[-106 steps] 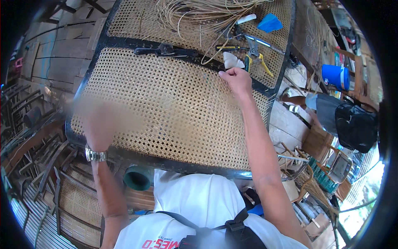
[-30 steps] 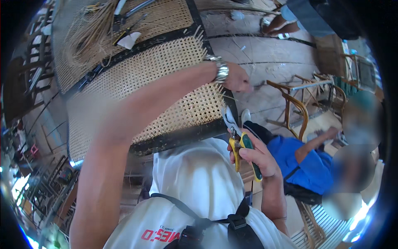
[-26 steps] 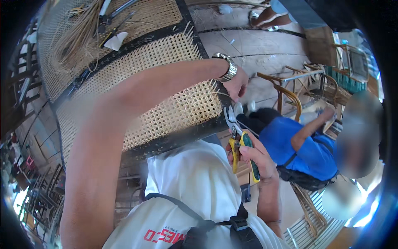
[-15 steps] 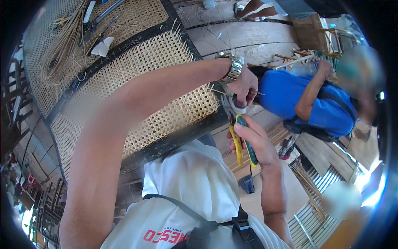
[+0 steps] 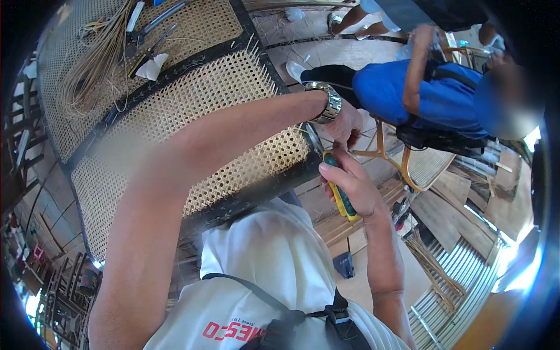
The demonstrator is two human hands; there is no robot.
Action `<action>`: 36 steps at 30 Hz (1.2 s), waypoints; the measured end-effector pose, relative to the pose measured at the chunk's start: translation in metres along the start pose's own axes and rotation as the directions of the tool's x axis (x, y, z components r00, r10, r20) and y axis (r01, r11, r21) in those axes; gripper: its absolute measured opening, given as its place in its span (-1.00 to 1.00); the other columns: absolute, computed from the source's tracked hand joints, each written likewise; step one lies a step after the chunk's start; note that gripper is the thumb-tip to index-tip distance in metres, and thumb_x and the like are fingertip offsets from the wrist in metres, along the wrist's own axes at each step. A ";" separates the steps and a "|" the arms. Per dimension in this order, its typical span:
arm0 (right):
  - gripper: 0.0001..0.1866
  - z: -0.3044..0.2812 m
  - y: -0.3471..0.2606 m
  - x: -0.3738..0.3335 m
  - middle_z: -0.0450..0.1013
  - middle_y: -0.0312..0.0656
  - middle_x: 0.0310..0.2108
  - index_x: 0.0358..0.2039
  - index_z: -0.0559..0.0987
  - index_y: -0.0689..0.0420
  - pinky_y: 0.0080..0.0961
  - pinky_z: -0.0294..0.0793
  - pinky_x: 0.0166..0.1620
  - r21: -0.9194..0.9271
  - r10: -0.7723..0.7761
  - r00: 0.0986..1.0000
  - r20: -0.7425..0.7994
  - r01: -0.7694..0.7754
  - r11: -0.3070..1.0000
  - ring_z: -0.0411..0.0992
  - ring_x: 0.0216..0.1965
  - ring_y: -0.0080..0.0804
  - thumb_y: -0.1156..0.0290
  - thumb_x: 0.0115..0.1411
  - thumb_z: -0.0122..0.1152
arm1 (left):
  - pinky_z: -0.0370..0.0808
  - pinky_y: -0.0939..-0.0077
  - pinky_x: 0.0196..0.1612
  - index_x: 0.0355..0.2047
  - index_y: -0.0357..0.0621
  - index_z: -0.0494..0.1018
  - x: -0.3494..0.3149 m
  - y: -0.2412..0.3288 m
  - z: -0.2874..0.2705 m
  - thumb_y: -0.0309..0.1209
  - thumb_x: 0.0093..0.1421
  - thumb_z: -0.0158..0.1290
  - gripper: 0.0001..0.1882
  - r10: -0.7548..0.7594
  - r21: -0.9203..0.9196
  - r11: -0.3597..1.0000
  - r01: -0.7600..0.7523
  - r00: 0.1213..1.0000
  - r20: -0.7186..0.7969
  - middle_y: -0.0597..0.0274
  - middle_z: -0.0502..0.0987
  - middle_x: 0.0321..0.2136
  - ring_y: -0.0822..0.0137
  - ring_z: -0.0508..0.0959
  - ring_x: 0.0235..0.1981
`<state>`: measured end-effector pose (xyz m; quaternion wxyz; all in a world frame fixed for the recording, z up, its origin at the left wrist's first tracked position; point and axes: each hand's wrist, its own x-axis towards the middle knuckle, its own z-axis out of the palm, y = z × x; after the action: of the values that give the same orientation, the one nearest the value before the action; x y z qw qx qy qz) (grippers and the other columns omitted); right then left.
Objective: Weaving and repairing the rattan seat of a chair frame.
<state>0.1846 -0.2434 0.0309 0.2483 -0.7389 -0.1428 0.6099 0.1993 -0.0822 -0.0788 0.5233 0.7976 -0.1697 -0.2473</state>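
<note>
My right hand point(image 5: 354, 185) is wrapped around snips point(image 5: 344, 201) with yellow and green handles, pressed close together. Their jaws point to the right edge of a woven cane panel point(image 5: 216, 81) and are partly hidden. Just beyond the jaws, my left hand point(image 5: 345, 123), with a metal watch on its wrist, has its fingers pinched together. Whatever lies between those fingertips is hidden. The panel sits in a dark frame point(image 5: 262, 188), and loose cane ends stick out along its right side.
A bundle of cane strands point(image 5: 96, 76) and several hand tools lie on the panel's far left part. At right, a person in a blue shirt point(image 5: 385, 87) is near a cane-seated chair point(image 5: 429, 163). Wooden boards point(image 5: 446, 207) lie lower right.
The snips' handles have come closer together, and my hands have drawn nearer each other. The person in blue has shifted to the left and away, uncovering the chair.
</note>
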 end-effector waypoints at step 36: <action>-0.78 -0.038 0.052 0.015 0.56 -0.09 -0.39 -0.09 0.57 0.19 -0.41 0.53 -0.22 -0.601 -0.511 0.604 -0.611 0.066 0.796 0.57 -0.37 -0.29 0.39 0.30 0.15 | 0.54 0.33 -0.24 -0.15 -0.11 0.60 -0.148 0.001 0.074 -0.28 0.22 0.15 -0.75 -0.305 -0.146 0.905 0.399 0.372 -0.877 0.07 0.61 -0.37 0.18 0.64 -0.30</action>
<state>0.2197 -0.2869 -0.0045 0.1740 -0.9248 -0.3096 0.1361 0.0355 -0.0599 -0.0705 0.4320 0.8476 0.2897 0.1052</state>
